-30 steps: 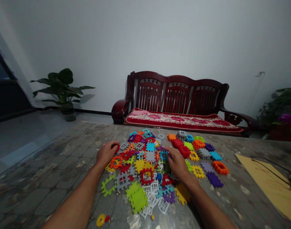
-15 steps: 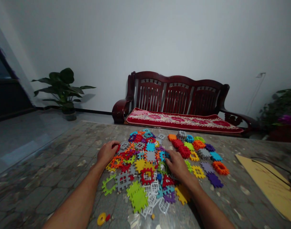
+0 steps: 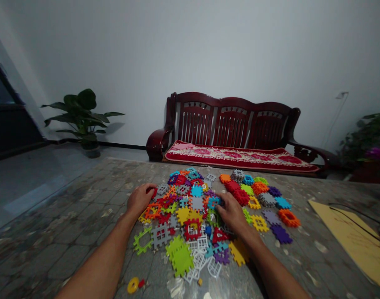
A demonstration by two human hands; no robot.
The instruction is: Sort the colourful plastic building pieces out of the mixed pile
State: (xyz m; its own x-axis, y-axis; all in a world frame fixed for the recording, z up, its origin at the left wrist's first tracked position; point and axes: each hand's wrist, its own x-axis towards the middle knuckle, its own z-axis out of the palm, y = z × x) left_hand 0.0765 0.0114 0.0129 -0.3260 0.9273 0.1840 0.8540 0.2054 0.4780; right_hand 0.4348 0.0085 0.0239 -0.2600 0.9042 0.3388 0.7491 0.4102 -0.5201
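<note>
A loose pile of coloured plastic interlocking tiles with notched edges covers the middle of the table. At its left edge, my left hand [image 3: 142, 201] is curled, its fingertips and thumb closed on a small red tile [image 3: 154, 193]. My right hand [image 3: 232, 212] reaches over the pile's right side, with thumb and forefinger on the edge of a blue window tile [image 3: 213, 202]. Nearby are a light grey tile [image 3: 197, 203], a red frame tile [image 3: 192, 229] and a green tile [image 3: 179, 256]. White lattice pieces [image 3: 199, 259] spread along the near edge.
Sorted stacks, including red tiles [image 3: 240, 197] and grey tiles [image 3: 267, 199], stand to the right. A yellow sheet [image 3: 348, 236] with a dark cord lies farther right. A yellow ring [image 3: 133, 285] is near the front. A wooden bench [image 3: 221, 124] stands behind the table [image 3: 68, 216].
My right hand has shifted slightly, with thumb and forefinger now farther apart at the blue tile's edge. My left hand stays in place at the red tile.
</note>
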